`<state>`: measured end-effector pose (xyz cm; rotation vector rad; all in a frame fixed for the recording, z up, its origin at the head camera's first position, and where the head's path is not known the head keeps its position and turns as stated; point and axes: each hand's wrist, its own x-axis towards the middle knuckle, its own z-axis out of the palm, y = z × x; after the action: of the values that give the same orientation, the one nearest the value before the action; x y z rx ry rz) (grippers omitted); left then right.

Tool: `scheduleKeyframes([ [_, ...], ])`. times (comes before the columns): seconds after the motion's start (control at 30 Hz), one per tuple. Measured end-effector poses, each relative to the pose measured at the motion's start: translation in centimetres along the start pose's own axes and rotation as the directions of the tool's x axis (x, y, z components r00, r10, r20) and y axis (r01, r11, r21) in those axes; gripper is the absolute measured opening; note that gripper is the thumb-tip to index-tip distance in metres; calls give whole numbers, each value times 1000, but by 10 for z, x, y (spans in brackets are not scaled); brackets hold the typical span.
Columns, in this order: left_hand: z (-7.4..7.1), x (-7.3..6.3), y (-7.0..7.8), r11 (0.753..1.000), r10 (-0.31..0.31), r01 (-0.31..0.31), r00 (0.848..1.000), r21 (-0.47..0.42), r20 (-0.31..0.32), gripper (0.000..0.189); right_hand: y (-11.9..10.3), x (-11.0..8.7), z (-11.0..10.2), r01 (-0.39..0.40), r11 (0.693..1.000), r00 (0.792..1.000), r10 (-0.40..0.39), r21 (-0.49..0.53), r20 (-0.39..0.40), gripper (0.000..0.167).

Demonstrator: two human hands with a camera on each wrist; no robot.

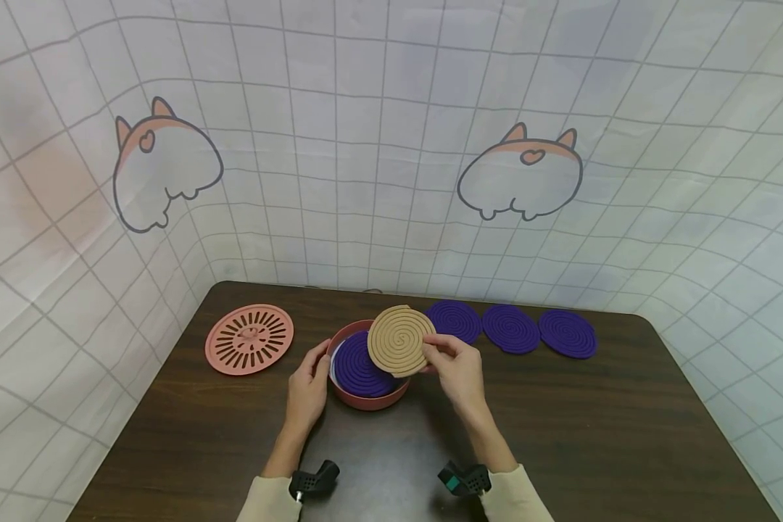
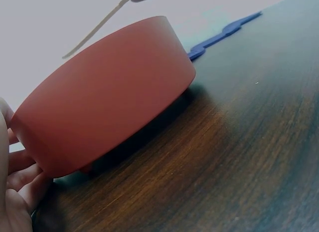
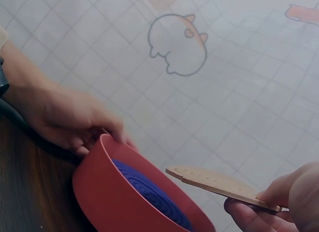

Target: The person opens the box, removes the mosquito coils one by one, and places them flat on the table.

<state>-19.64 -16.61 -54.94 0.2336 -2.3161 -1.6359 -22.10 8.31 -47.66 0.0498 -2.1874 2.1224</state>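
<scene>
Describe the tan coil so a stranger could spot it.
On the dark table, the left hand holds a round reddish box. Above the box's right side, the right hand pinches the tan coil; the other coils are all purple.

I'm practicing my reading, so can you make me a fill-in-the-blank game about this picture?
In the head view, the slotted pink disc lies to the ____ of the pot.
Lying directly on the table, outside the pot, are ____ purple coils.
The tan coil in the right grip is ____ in color than the purple coil inside the pot.

Missing words: left; three; lighter.
</scene>
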Motion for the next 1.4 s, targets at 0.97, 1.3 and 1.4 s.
scheduleKeyframes([
  [0.97,0,-1,0,1000,3,-3,1000,0,3,36,13,0,-50,-74,997,984,70,-17,-166,21],
  [1.3,1,0,-1,1000,-6,6,1000,-2,-4,35,18,0,-62,-113,994,977,108,-15,-184,23],
  [1.4,1,0,-1,1000,-2,2,1000,1,-1,36,20,0,-64,-111,994,975,105,-15,-198,22],
])
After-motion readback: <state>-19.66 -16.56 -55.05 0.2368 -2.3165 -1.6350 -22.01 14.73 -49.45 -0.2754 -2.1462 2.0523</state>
